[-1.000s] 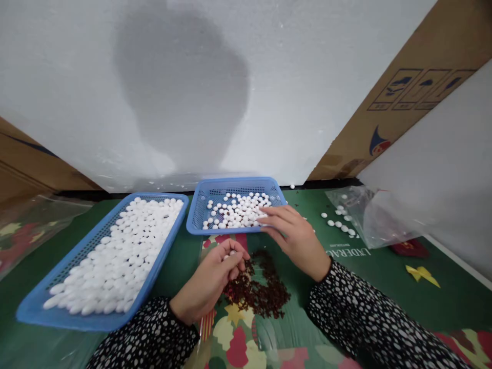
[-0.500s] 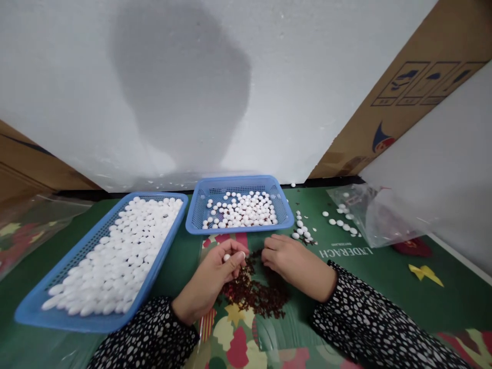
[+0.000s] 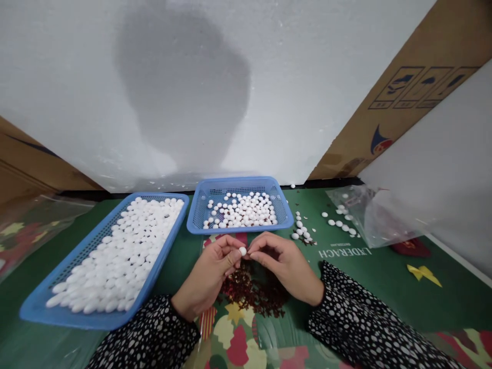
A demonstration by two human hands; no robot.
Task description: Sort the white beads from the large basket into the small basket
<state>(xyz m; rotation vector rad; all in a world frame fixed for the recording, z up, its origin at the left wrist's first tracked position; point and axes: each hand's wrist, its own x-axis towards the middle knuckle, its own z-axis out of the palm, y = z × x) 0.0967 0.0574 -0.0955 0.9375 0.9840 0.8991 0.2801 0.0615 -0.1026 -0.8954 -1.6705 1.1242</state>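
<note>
Between the thumb and fingers of my left hand [image 3: 211, 271] is a small white ball [image 3: 242, 251]. My right hand [image 3: 286, 266] is pinched closed at the ball's right side; whatever its fingertips hold is too small to make out. Below both hands lies a loose pile of dark red bits [image 3: 257, 294] on a patterned plastic sheet [image 3: 246, 348]. Just beyond my hands stands a blue basket [image 3: 240, 180] partly filled with white balls, with dark red showing among them.
A longer blue basket [image 3: 82, 322] full of white balls stands at left. Loose white balls [image 3: 302, 230] and a clear plastic bag [image 3: 374, 215] lie at right on the green surface [image 3: 369, 287], near a yellow scrap [image 3: 425, 274]. A white panel [image 3: 277, 102] stands behind.
My right hand has come up from the dark red pile and moved left to meet the white ball in my left hand. My left hand has barely shifted.
</note>
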